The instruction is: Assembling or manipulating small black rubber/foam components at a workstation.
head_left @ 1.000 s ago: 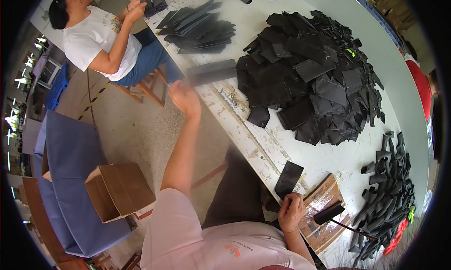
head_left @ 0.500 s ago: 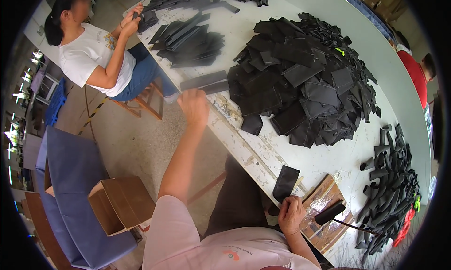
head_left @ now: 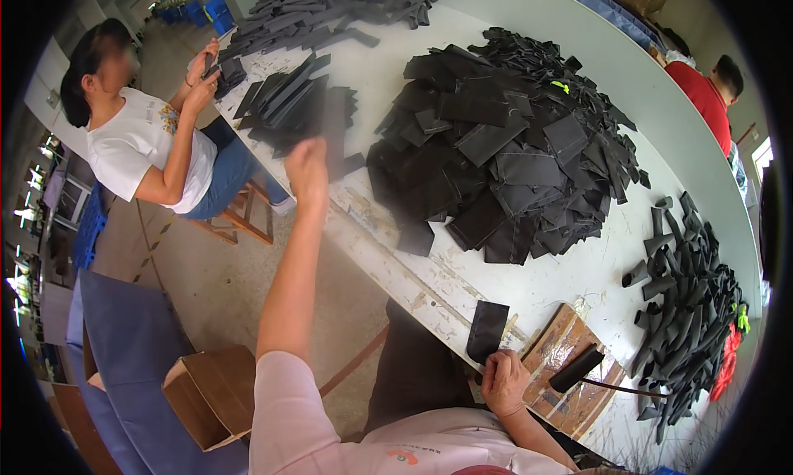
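My left hand (head_left: 307,173) is closed in the air over the table's near edge at the left. A black fabric strip (head_left: 334,124), smeared by motion, stands up from its fingers. Beside it lies a loose bundle of long black strips (head_left: 289,103). My right hand (head_left: 504,382) rests closed at the near edge, its fingers on the lower end of a flat black fabric piece (head_left: 488,330). Next to that hand is a wooden board (head_left: 552,351), where a black fabric tube (head_left: 577,368) sits on a thin dark rod (head_left: 624,387).
A large heap of black fabric pieces (head_left: 512,144) fills the middle of the white table (head_left: 396,264). Several black tubes (head_left: 686,293) are piled at the right. A seated co-worker (head_left: 157,136) works at the far left. An open cardboard box (head_left: 211,392) stands at the lower left.
My left hand has moved left and slightly up, lifting a strip upright from where strips lay by the edge. My right hand stays with the flat piece. The whole view has shifted slightly.
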Demonstrator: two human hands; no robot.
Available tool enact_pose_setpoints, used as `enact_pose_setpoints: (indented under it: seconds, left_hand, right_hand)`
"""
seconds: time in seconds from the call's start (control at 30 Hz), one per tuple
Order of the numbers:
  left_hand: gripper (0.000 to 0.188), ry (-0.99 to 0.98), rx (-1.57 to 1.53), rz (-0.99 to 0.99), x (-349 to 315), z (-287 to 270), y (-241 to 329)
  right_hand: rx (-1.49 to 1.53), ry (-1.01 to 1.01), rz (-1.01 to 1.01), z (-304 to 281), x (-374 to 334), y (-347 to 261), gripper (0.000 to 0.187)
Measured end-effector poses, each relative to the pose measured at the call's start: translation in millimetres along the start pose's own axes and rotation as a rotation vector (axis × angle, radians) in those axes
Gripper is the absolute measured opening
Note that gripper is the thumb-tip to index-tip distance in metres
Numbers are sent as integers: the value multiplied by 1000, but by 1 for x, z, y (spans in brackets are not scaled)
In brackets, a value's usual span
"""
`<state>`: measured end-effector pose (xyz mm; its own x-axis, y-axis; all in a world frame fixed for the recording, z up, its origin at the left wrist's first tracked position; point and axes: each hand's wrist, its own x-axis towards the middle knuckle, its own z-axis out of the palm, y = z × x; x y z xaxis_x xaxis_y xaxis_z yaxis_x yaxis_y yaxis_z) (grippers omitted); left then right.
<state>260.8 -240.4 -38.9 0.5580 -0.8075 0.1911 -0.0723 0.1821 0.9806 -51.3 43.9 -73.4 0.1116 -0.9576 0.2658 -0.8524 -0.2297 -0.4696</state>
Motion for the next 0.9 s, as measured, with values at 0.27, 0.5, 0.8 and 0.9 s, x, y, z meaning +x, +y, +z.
enact_pose_setpoints:
  seconds: [0.27,0.5,0.8,0.9]
  left_hand:
    - [28,-111,99,196,-22,29,5]
    - [16,-124,385,225,-103,-19,-27]
    - [22,-49,1120,555,-31,-45,-20]
    - [23,-145,1250,361,-20,-42,-24]
  right_hand:
    - [25,31,19,-2,1,3,14]
    - [124,59,12,-5,0,6,13]
    - [142,74,10,-3,2,0,12]
    - [115,64,0,-4,2,1,12]
